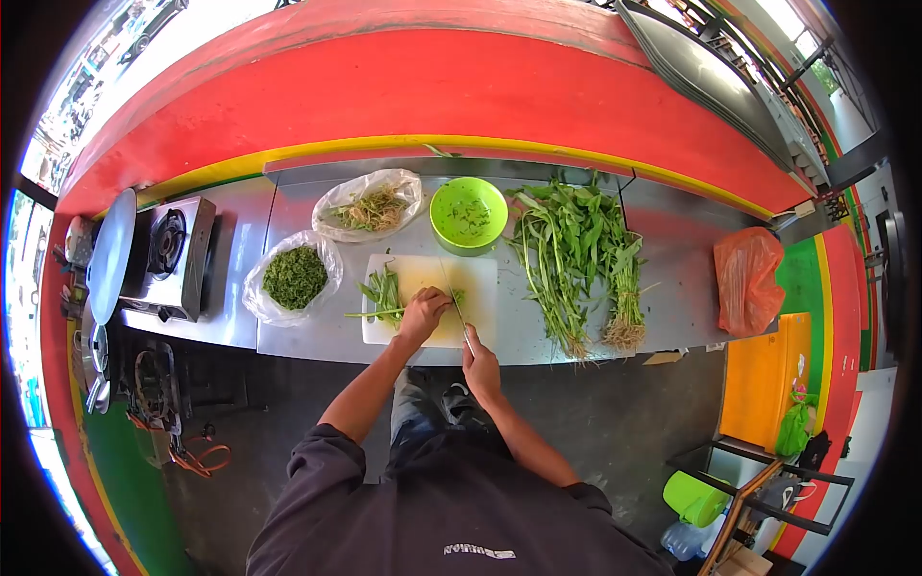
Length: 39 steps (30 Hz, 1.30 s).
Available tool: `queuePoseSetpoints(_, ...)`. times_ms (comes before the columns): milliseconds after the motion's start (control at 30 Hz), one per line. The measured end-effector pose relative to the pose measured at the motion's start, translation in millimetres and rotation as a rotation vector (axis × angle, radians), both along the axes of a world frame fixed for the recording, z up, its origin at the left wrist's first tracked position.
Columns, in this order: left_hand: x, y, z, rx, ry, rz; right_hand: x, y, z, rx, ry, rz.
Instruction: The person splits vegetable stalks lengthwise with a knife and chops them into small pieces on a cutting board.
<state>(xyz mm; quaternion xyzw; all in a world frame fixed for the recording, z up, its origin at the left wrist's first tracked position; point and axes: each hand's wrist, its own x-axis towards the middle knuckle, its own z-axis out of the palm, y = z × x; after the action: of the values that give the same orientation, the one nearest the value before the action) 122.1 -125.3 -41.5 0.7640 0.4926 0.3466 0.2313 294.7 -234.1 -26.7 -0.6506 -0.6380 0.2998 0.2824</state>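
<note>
My right hand (481, 365) is closed round the handle of a kitchen knife (453, 297), whose blade lies over the white cutting board (485, 278). Close against the blade, my left hand (424, 314) presses a bunch of leafy green stems (382, 291) onto the board, its fingers curled together. The leafy ends stick out to the left of that hand. Some cut green pieces (458, 295) lie by the blade on the right. Just behind the board stands a lime-green bowl (469, 240) with some cut greens in it.
Left of the board are a plastic bag of chopped greens (295, 278) and a bag of root trimmings (369, 209). Long leafy greens (567, 250) and a rooted bundle (626, 298) lie to the right. An orange bag (747, 281) and a gas stove (169, 254) stand at the counter's ends.
</note>
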Motion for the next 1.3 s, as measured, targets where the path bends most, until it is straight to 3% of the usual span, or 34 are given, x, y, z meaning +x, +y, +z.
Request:
queuePoseSetpoints(1133, -1.9, -1.8, -0.3, -0.053, -0.005, 0.027, -0.5, -1.9, 2.0, -0.047, 0.065, -0.014)
queuePoseSetpoints(1300, -1.0, -3.8, 3.6, -0.018, 0.056, 0.029, -3.2, 8.8, -11.4, 0.058, -0.004, -0.005)
